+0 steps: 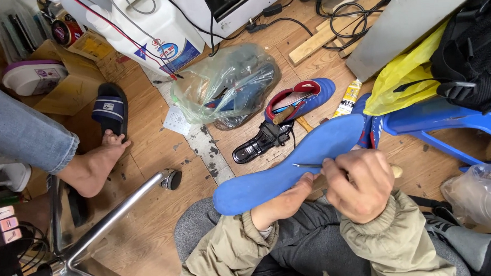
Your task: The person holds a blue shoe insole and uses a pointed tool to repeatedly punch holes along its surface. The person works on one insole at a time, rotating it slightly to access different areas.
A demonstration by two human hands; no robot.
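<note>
Insole (290,161) edge, perhaps against awl (307,165)

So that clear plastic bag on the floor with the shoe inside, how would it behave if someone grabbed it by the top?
The clear plastic bag looks thin and crumpled, so it would probably sag and stretch rather than hold shape. The shoe inside it seems to lie loose, so it would likely slide to the bottom. The glossy film may be somewhat slippery in a bare hand.
</note>
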